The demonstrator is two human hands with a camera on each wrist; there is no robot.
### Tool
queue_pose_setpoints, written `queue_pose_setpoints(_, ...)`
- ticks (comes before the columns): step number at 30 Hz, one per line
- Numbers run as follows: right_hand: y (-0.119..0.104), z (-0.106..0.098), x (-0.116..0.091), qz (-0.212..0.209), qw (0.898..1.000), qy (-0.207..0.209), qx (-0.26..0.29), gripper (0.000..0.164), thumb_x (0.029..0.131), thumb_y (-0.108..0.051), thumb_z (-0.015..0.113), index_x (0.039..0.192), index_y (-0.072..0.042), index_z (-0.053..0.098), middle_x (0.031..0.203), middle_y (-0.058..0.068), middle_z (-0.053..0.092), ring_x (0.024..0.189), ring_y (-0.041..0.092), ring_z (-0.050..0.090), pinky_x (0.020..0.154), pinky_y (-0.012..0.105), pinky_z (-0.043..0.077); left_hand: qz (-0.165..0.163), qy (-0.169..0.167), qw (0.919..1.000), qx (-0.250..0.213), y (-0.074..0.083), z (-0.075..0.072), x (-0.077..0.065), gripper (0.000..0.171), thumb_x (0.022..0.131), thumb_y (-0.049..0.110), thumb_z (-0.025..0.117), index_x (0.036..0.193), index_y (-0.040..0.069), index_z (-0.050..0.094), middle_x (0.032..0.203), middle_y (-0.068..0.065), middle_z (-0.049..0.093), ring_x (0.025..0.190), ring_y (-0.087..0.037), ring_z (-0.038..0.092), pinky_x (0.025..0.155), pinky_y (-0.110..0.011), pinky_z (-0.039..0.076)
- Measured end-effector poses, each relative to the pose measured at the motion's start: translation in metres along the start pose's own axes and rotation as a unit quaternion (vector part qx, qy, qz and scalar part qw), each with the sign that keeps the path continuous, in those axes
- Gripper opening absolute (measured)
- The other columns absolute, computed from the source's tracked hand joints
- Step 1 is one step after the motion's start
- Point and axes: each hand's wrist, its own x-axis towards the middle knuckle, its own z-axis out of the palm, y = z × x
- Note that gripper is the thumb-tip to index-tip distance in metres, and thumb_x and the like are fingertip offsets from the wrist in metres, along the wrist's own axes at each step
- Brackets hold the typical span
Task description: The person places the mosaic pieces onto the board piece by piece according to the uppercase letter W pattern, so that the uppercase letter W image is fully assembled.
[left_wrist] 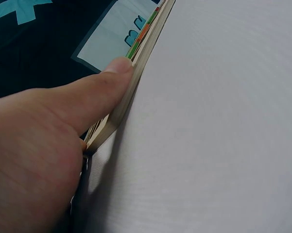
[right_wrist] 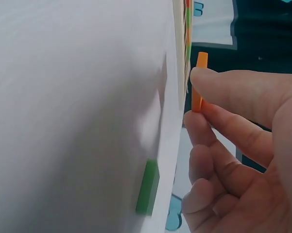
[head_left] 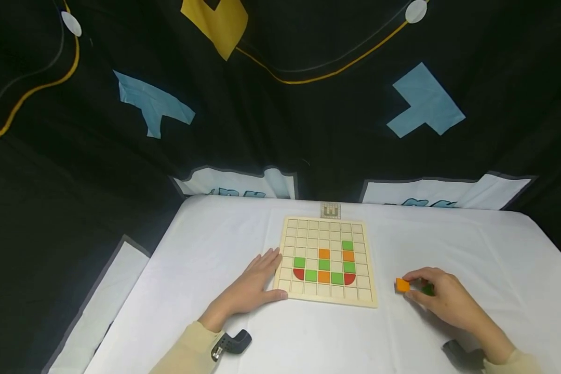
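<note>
A wooden grid board (head_left: 327,227) lies on the white table, with green and orange square tiles and two red rounded tiles set in several of its cells. My left hand (head_left: 253,283) rests at the board's left edge, fingers extended along the side and the thumb at the near corner. To the right of the board, my right hand (head_left: 446,298) pinches an orange square tile (right_wrist: 200,92) between thumb and fingers, raised off the cloth. Below that hand a green tile (right_wrist: 147,188) lies on the table, partly hidden by the fingers in the head view.
A small printed pattern card (head_left: 330,210) lies just beyond the board's far edge. White cloth (head_left: 430,239) covers the table. Behind it hangs a dark curtain (head_left: 280,124) with blue and yellow shapes. A dark wrist device (head_left: 234,343) sits at the left sleeve.
</note>
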Motion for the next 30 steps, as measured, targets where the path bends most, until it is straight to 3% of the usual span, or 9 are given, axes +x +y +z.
queue_pose_setpoints(5, -0.008, 0.005, 0.006, -0.029, 0.999, 0.012, 0.002, 0.025, 0.08, -0.013, 0.085, 0.103, -0.016, 0.075, 0.105, -0.003, 0.071, 0.086, 0.015, 0.056, 0.068, 0.027, 0.049, 0.002, 0.002, 1.0, 0.0, -0.001, 0.002, -0.002, 0.097, 0.091, 0.06, 0.063, 0.158, 0.001, 0.026, 0.166, -0.011, 0.018, 0.154, -0.025, 0.01, 0.125, -0.044, 0.007)
queue_pose_setpoints(30, -0.055, 0.028, 0.047, -0.036, 0.999, 0.016, 0.03, 0.024, 0.083, -0.013, 0.082, 0.106, -0.013, 0.075, 0.104, -0.003, 0.071, 0.087, 0.017, 0.054, 0.07, 0.033, 0.046, 0.006, 0.005, 1.0, 0.006, 0.001, 0.001, 0.0, 0.096, 0.092, 0.058, 0.064, 0.158, 0.0, 0.025, 0.166, -0.012, 0.018, 0.154, -0.025, 0.01, 0.125, -0.043, 0.007)
